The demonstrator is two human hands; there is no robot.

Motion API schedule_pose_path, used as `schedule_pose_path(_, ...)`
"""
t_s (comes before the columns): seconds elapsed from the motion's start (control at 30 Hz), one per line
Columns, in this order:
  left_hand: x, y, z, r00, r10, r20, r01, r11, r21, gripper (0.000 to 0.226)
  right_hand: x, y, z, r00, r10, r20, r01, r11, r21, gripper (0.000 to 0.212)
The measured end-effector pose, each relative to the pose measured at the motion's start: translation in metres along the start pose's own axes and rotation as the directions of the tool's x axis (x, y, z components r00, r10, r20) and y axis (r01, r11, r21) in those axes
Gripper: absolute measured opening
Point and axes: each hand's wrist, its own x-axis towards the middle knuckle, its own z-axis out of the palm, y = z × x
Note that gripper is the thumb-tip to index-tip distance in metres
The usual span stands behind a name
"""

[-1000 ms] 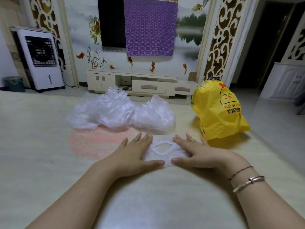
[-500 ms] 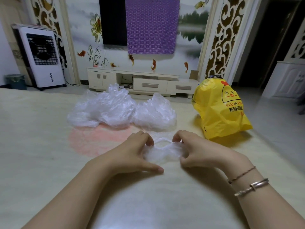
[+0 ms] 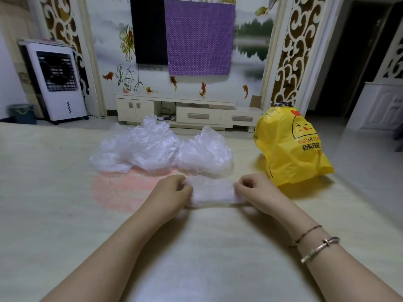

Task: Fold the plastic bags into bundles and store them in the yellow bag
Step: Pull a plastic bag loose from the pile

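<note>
A small folded clear plastic bag (image 3: pixel 211 191) is stretched flat between my two hands on the pale table (image 3: pixel 54 192). My left hand (image 3: pixel 172 192) pinches its left end with curled fingers. My right hand (image 3: pixel 255 190) pinches its right end the same way. Just behind lie two crumpled heaps of clear plastic bags, a wider one (image 3: pixel 135 147) on the left and a rounder one (image 3: pixel 205 152) next to it. The yellow bag (image 3: pixel 290 149), printed with a chick, stands upright at the right, a little beyond my right hand.
A faint pink round patch (image 3: pixel 122 188) marks the table left of my hands. Beyond the table's far edge stand a white TV cabinet (image 3: pixel 185 112), a white air cooler (image 3: pixel 58 81) at the left and a small bin (image 3: pixel 21 113).
My hands went from lying flat on the bag to curling round its ends, folding it over, and have pulled it out into a wider strip.
</note>
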Motion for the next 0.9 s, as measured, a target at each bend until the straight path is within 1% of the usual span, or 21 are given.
schedule_pose_path(0.1, -0.001, -0.001, 0.005, 0.997, -0.009, -0.077, 0.015, 0.997, 0.075, 0.014, 0.0, -0.001, 0.007, 0.995, 0.027, -0.092, -0.033, 0.997, -0.074, 0.025)
schedule_pose_path(0.2, -0.002, 0.003, 0.009, 0.995, 0.011, -0.102, 0.015, 0.968, 0.252, 0.007, 0.0, -0.003, 0.01, 0.987, -0.008, -0.159, -0.033, 0.966, -0.258, 0.016)
schedule_pose_path(0.27, -0.002, 0.004, 0.013, 0.995, 0.007, -0.102, 0.03, 0.935, 0.354, 0.017, 0.0, -0.005, 0.011, 0.988, -0.047, -0.145, -0.009, 0.932, -0.363, 0.017)
schedule_pose_path(0.33, -0.001, 0.006, 0.014, 0.994, -0.017, -0.108, 0.063, 0.896, 0.439, 0.028, 0.0, -0.008, 0.013, 0.991, -0.072, -0.109, 0.014, 0.889, -0.458, 0.024)
schedule_pose_path(0.4, -0.002, 0.007, 0.012, 0.992, -0.034, -0.122, 0.091, 0.862, 0.499, 0.03, -0.002, -0.008, 0.014, 0.992, -0.085, -0.097, 0.015, 0.825, -0.566, 0.03)
schedule_pose_path(0.47, -0.004, 0.004, 0.011, 0.992, 0.018, -0.122, 0.051, 0.842, 0.537, 0.031, -0.003, -0.006, 0.015, 0.992, -0.091, -0.09, 0.009, 0.752, -0.659, 0.033)
schedule_pose_path(0.5, -0.003, 0.0, 0.011, 0.992, 0.054, -0.114, 0.013, 0.857, 0.515, 0.03, -0.004, -0.005, 0.015, 0.993, -0.087, -0.08, 0.011, 0.741, -0.671, 0.032)
schedule_pose_path(0.53, -0.003, -0.003, 0.01, 0.991, 0.086, -0.106, -0.029, 0.893, 0.449, 0.028, -0.004, -0.005, 0.014, 0.995, -0.079, -0.066, 0.018, 0.766, -0.642, 0.027)
schedule_pose_path(0.57, -0.003, -0.004, 0.009, 0.988, 0.111, -0.103, -0.069, 0.937, 0.342, 0.026, -0.004, -0.005, 0.012, 0.996, -0.066, -0.061, 0.022, 0.834, -0.551, 0.022)
schedule_pose_path(0.6, -0.002, -0.004, 0.006, 0.985, 0.131, -0.109, -0.107, 0.973, 0.207, 0.025, -0.004, -0.006, 0.01, 0.998, -0.041, -0.057, 0.015, 0.918, -0.397, 0.019)
schedule_pose_path(0.63, -0.002, -0.001, 0.003, 0.983, 0.142, -0.119, -0.136, 0.989, 0.057, 0.026, -0.004, -0.008, 0.006, 0.999, -0.007, -0.039, 0.0, 0.985, -0.172, 0.018)
schedule_pose_path(0.67, -0.003, 0.004, -0.001, 0.982, 0.142, -0.128, -0.154, 0.984, -0.086, 0.025, -0.005, -0.013, 0.001, 1.0, 0.025, 0.0, -0.025, 0.995, 0.101, 0.019)
schedule_pose_path(0.7, -0.003, 0.011, -0.004, 0.982, 0.139, -0.127, -0.163, 0.964, -0.209, 0.023, -0.007, -0.018, -0.006, 0.998, 0.036, 0.055, -0.053, 0.93, 0.364, 0.02)
schedule_pose_path(0.73, -0.004, 0.016, -0.007, 0.986, 0.13, -0.105, -0.156, 0.938, -0.31, 0.021, -0.01, -0.024, -0.012, 0.992, 0.027, 0.127, -0.094, 0.821, 0.563, 0.02)
schedule_pose_path(0.77, -0.006, 0.02, -0.01, 0.991, 0.12, -0.063, -0.135, 0.908, -0.397, 0.021, -0.014, -0.029, -0.018, 0.98, -0.003, 0.201, -0.138, 0.716, 0.684, 0.019)
schedule_pose_path(0.8, -0.007, 0.024, -0.012, 0.993, 0.119, 0.0, -0.106, 0.888, -0.447, 0.028, -0.018, -0.034, -0.023, 0.963, -0.043, 0.266, -0.175, 0.651, 0.739, 0.018)
schedule_pose_path(0.83, -0.008, 0.025, -0.013, 0.99, 0.126, 0.069, -0.081, 0.888, -0.452, 0.038, -0.021, -0.037, -0.026, 0.946, -0.081, 0.315, -0.197, 0.628, 0.753, 0.017)
schedule_pose_path(0.87, -0.009, 0.026, -0.014, 0.981, 0.137, 0.137, -0.064, 0.897, -0.438, 0.046, -0.023, -0.039, -0.029, 0.929, -0.108, 0.353, -0.211, 0.629, 0.748, 0.015)
schedule_pose_path(0.9, -0.011, 0.027, -0.014, 0.968, 0.151, 0.201, -0.053, 0.904, -0.424, 0.05, -0.024, -0.04, -0.029, 0.917, -0.12, 0.379, -0.223, 0.635, 0.74, 0.013)
